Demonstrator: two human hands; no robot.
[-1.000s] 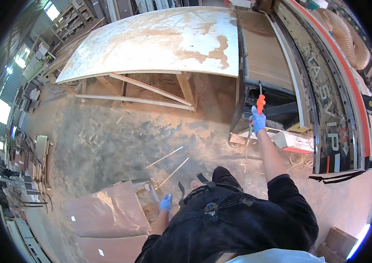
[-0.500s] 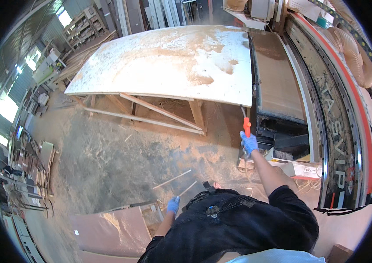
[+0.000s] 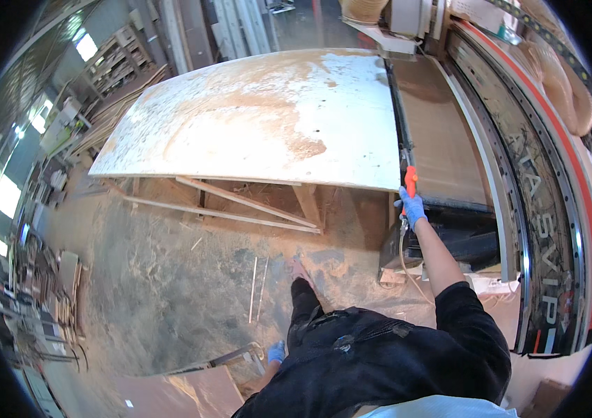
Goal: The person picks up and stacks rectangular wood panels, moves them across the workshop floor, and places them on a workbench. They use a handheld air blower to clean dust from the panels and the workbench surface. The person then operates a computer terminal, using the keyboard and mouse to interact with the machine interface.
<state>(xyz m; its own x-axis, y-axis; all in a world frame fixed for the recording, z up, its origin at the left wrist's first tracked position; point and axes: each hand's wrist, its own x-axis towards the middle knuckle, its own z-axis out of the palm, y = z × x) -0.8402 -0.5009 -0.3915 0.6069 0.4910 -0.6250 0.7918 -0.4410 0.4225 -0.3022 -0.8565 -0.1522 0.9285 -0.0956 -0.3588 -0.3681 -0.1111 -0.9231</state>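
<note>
In a blue glove, my right hand [image 3: 413, 207] is wrapped round an orange air blow gun [image 3: 411, 182]. A thin pale hose [image 3: 404, 259] trails down from its handle. The gun is at the front right corner of a large white panel [image 3: 358, 118], beside the dark edge of the machine bed [image 3: 449, 139]. Patches of brown sawdust [image 3: 303, 146] lie across the panel. My left hand [image 3: 276, 351], also gloved in blue, hangs low by my leg, away from the panel. Its fingers are too small and partly hidden to make out.
A wooden trestle frame [image 3: 240, 207] supports the panel. To the right runs a long machine gantry [image 3: 519, 167]. Two thin strips [image 3: 253, 289] lie on the dusty floor [image 3: 163, 279]. A brown sheet [image 3: 184, 393] lies at lower left, and stacked boards [image 3: 66, 285] stand far left.
My right hand has brought the blow gun up and right, from below the panel's corner to beside the machine bed. The sawdust patches near the panel's right end have shrunk. One foot has come forward.
</note>
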